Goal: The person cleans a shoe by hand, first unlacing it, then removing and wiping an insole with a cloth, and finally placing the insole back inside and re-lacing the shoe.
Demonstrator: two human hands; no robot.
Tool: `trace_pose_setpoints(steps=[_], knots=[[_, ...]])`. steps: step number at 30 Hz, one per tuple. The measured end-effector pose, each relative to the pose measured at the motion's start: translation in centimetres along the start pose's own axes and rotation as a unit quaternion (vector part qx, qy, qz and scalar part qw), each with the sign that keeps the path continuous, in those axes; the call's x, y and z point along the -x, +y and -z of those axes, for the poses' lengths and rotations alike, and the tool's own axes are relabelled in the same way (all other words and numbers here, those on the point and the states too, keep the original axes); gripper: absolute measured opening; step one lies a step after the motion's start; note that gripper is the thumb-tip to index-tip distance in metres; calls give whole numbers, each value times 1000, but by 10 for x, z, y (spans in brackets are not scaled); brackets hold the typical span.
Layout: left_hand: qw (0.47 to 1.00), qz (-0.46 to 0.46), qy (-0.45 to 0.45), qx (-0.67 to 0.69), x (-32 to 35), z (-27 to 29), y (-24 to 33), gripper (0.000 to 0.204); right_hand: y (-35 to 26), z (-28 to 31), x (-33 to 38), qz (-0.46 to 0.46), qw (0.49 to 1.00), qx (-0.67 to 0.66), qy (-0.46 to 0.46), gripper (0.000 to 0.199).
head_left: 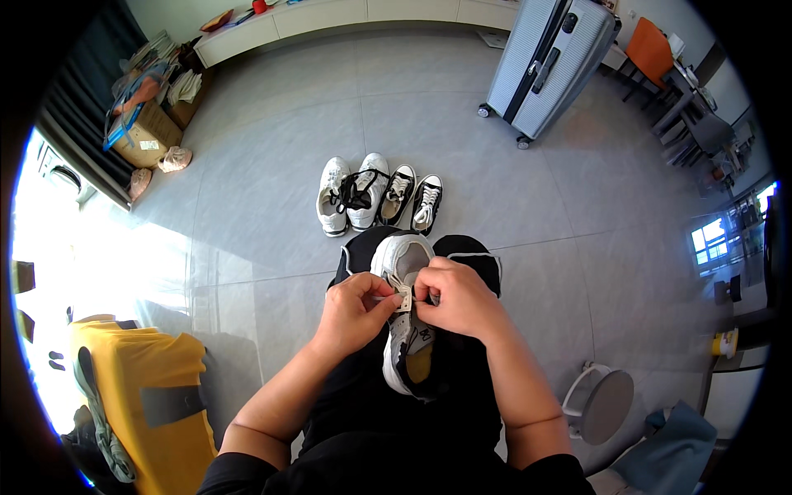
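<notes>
A white and grey sneaker (pixel 388 257) rests on my lap between my knees, its opening pointing away from me. Nearer my body shows a white and grey part with a yellowish patch (pixel 419 363); whether this is a second shoe I cannot tell. My left hand (pixel 356 312) pinches a thin pale shoelace at the cream eyelet flap (pixel 405 304), thumb and forefinger together. On the flap's other side my right hand (pixel 452 295) is closed with curled fingers at the lace, which they partly hide.
Ahead on the grey tiles stand a pair of white sneakers (pixel 332 198) with black laces and a pair of black-and-white canvas shoes (pixel 427 206). A silver suitcase (pixel 540 70) is far right, a round stool (pixel 606 406) near right. Yellow cloth (pixel 140 412) lies at left, behind it a cardboard box (pixel 148 136).
</notes>
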State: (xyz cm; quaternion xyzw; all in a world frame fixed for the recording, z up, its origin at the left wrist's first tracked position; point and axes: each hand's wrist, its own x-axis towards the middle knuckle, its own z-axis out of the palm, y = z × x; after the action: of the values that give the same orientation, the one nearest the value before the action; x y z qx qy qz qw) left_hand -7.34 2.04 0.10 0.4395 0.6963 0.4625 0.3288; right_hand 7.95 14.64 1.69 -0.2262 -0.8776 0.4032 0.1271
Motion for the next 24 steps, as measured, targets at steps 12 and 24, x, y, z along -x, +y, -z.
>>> trace_pose_setpoints(steps=[12, 24], knots=[[996, -53, 70, 10, -8, 5, -9, 12, 36, 3, 26, -40, 938, -311, 144, 32], [985, -25, 109, 131, -14, 1, -9, 9, 32, -14, 24, -4, 957, -69, 283, 7]])
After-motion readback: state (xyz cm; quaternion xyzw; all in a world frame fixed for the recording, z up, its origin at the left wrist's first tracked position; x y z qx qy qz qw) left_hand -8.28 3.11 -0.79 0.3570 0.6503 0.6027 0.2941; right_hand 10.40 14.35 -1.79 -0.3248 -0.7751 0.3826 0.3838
